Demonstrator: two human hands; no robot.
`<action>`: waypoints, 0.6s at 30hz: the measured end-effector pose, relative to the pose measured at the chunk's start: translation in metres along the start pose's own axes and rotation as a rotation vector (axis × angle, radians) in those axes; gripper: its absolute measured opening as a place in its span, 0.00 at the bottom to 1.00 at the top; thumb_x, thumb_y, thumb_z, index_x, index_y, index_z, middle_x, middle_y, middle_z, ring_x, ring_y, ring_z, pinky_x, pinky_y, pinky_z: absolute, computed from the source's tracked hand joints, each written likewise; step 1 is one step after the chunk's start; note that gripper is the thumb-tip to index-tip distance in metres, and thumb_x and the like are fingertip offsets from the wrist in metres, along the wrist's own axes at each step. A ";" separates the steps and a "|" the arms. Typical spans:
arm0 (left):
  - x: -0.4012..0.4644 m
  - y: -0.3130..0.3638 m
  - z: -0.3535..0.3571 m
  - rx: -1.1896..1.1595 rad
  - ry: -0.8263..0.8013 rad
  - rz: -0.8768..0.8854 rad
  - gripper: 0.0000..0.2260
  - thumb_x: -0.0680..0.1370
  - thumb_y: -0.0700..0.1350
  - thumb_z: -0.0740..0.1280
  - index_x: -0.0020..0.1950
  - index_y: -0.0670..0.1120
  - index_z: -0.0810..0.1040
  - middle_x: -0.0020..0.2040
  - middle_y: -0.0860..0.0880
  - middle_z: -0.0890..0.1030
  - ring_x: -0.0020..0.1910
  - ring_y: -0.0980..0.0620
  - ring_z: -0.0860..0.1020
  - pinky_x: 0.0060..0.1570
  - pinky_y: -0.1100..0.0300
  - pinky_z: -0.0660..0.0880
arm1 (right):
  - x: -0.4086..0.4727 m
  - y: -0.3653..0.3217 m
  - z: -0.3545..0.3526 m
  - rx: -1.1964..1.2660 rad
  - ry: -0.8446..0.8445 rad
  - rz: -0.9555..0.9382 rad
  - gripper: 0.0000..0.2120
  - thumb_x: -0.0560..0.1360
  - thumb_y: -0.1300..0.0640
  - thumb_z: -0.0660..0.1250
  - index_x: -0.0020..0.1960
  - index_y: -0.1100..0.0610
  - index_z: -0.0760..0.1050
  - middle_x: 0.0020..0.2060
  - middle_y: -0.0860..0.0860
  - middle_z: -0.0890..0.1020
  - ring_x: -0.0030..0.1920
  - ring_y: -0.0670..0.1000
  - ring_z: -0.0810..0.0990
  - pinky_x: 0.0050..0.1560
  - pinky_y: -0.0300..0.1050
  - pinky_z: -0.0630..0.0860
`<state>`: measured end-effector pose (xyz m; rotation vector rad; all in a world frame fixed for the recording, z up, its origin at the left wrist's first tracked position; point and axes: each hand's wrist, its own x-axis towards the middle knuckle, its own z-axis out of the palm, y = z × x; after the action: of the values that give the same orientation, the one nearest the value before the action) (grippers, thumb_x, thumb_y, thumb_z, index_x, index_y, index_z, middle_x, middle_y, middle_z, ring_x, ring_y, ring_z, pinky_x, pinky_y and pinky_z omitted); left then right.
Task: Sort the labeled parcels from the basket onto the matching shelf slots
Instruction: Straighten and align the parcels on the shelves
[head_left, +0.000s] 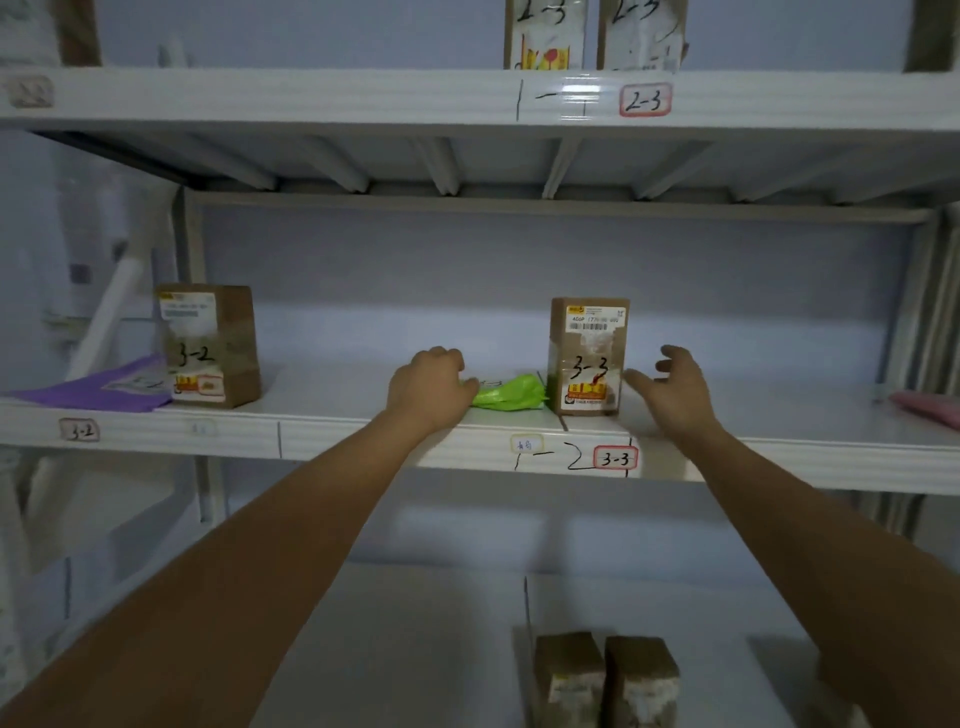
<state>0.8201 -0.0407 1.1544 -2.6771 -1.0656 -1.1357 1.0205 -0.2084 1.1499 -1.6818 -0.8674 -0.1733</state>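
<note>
Left hand (430, 385) pinching crumpled green plastic parcel (511, 393), laying it beside upright brown cardboard box marked 3-3 (588, 356); right hand (675, 387) spread, empty, steadying box.

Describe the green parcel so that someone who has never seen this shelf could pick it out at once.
On the middle shelf, above the edge label 3-3, stands a brown box marked 3-3. The green parcel lies flat just left of that box, its left end in the left hand. It is the only bright green, soft bag here.

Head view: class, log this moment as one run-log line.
left hand grips crumpled green plastic parcel | right hand open beside brown cardboard box marked 3-3 | white middle shelf
</note>
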 end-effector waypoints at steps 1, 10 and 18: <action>-0.005 -0.006 -0.009 -0.008 0.015 0.013 0.17 0.79 0.52 0.61 0.63 0.44 0.74 0.62 0.44 0.75 0.61 0.45 0.72 0.54 0.55 0.71 | -0.010 -0.006 0.001 -0.014 0.065 -0.034 0.28 0.75 0.55 0.67 0.71 0.61 0.62 0.66 0.60 0.69 0.62 0.59 0.73 0.57 0.47 0.69; -0.043 -0.097 -0.085 0.033 0.203 0.083 0.15 0.79 0.48 0.59 0.60 0.41 0.76 0.56 0.44 0.78 0.55 0.45 0.75 0.47 0.56 0.70 | -0.066 -0.113 0.091 -0.184 -0.036 -0.325 0.11 0.73 0.57 0.66 0.52 0.62 0.77 0.48 0.57 0.77 0.44 0.52 0.74 0.46 0.42 0.68; -0.070 -0.235 -0.135 0.267 0.356 -0.137 0.11 0.78 0.46 0.59 0.49 0.39 0.77 0.46 0.41 0.79 0.46 0.43 0.76 0.45 0.52 0.70 | -0.085 -0.184 0.204 -0.110 -0.366 -0.305 0.21 0.75 0.53 0.67 0.64 0.63 0.69 0.55 0.59 0.77 0.55 0.57 0.76 0.53 0.45 0.70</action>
<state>0.5585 0.0592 1.1570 -2.1287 -1.2427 -1.3209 0.7793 -0.0559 1.1849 -1.7028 -1.4123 -0.1223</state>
